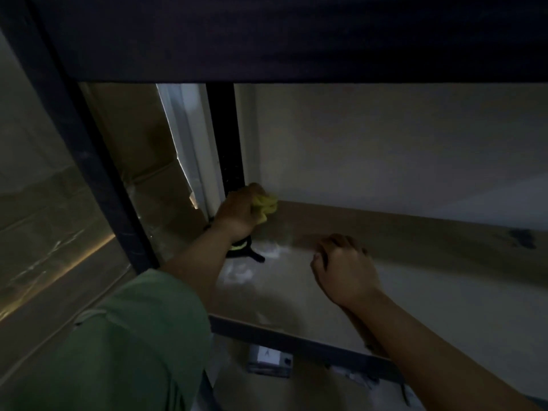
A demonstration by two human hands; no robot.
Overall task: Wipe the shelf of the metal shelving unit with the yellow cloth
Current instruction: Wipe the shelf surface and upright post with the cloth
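Observation:
My left hand (237, 213) grips a bunched yellow cloth (266, 205) at the back left corner of the pale shelf (430, 307), close to the dark rear upright (226, 140) of the metal shelving unit. The cloth is lifted slightly above the board, near the wall. My right hand (345, 269) rests on the shelf to the right, fingers curled, and I see nothing in it. White dusty smears (240, 272) mark the shelf between my arms.
A dark shelf (296, 37) hangs overhead. A black front post (86, 149) stands on the left, with cardboard boxes (142, 149) behind it. A small black object (246, 253) sits in the shelf corner under my left wrist. The front rail (296, 341) runs below; a small box (269, 361) lies beneath.

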